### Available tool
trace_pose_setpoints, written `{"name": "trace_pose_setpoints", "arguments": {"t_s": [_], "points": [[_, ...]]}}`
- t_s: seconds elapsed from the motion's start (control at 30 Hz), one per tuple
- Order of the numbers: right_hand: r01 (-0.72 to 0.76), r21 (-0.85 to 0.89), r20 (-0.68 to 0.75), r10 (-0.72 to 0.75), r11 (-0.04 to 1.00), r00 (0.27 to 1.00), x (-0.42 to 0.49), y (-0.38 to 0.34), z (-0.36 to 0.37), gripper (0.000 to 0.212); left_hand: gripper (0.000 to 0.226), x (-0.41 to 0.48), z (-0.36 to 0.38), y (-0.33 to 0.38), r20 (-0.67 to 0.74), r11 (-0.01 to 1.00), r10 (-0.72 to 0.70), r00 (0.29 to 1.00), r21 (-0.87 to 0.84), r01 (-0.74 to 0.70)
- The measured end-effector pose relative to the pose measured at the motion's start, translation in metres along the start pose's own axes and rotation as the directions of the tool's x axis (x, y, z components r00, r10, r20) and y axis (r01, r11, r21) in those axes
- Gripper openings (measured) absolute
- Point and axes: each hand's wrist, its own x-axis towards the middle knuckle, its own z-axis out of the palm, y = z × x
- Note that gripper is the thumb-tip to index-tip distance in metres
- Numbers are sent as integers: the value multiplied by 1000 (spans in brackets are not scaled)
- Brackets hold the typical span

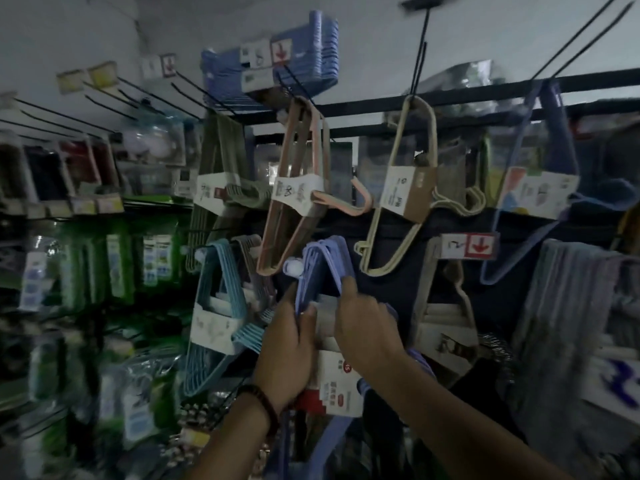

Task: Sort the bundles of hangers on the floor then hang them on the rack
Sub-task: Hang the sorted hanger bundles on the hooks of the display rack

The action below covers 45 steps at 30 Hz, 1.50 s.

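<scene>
Nearest, at six o'clock: left hand (287,344), bead bracelet (265,401) on the wrist, fingers curled round the left edge of the purple hanger bundle (323,268). Just beside it, at five o'clock: right hand (367,327), fingers hooked over the bundle's right edge. Both grasping, neither released. Bundle held up at the middle of the view, off the floor, upper corner level with a white peg tip (293,268); cannot tell whether threaded onto the peg. Paper label (337,386) wrapped round the lower part, below the hands.

Handling, as a judgement: probably light, stiff plastic, several thin frames banded together. Liable to fan apart or slide inside the band if squeezed at one end only. Smooth, so perhaps a little slippery. Best taken by the frames on both sides near the band, not by the paper, likely to tear.

Farther back: at nine o'clock a light-blue bundle (225,268) on its peg. At twelve a pink bundle (294,188) and at one o'clock a cream bundle (405,188), both hanging up by the dark rack bar (363,107). At three o'clock a price tag (467,245) with a red arrow. Farthest, at eleven o'clock, a blue bundle (277,64) high up near the wall
</scene>
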Motion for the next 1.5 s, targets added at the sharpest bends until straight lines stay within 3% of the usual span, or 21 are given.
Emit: {"name": "trace_pose_setpoints", "arguments": {"t_s": [0.2,0.37,0.5,0.57,0.7,0.8,0.87,0.97,1.03,1.13,1.2,1.23,1.3,1.37,1.5], "points": [[-81,-41,22,82,996,996,29,-22,5,62,69,22,-12,-35,116,1000,11,993,-28,-8],[-152,-148,36,159,977,987,40,-23,19,66,94,25,-12,-43,327,999,-15,945,42,1],[-205,-89,-13,205,975,979,58,-16,30,51,103,38,-5,-59,368,993,-77,927,114,38],[-227,-46,57,229,973,972,63,-15,36,51,109,43,0,-71,390,988,-79,917,155,19],[-234,-183,232,273,955,934,69,-3,57,63,118,40,7,-92,431,988,-114,895,144,56],[-231,-221,280,289,947,916,60,1,59,73,111,32,-1,-90,417,968,-189,889,234,96],[-247,-137,154,267,959,951,45,-1,59,70,96,21,-9,-83,390,936,-200,899,347,58],[-98,-47,-93,94,994,991,12,-13,70,66,58,-10,-27,-76,360,882,-214,908,470,22],[-24,18,-142,26,1000,990,-10,-24,78,66,44,-39,-40,-77,328,852,-268,906,520,64],[70,116,-122,-56,991,991,-44,-37,101,43,38,-96,-64,-85,241,780,-398,885,598,188],[162,253,54,-181,954,982,-70,-48,125,16,14,-146,-84,-87,191,704,-532,825,641,306],[194,339,189,-268,921,945,-86,-56,139,9,6,-176,-93,-90,149,659,-591,793,657,367],[234,488,388,-449,841,805,-125,-78,165,13,20,-250,-112,-94,12,500,-720,694,703,506],[214,621,529,-605,754,596,-174,-104,192,17,39,-332,-131,-93,-137,354,-786,603,700,620],[208,745,622,-773,634,129,-293,-163,236,20,34,-485,-157,-51,-344,24,-902,260,563,826]]}}
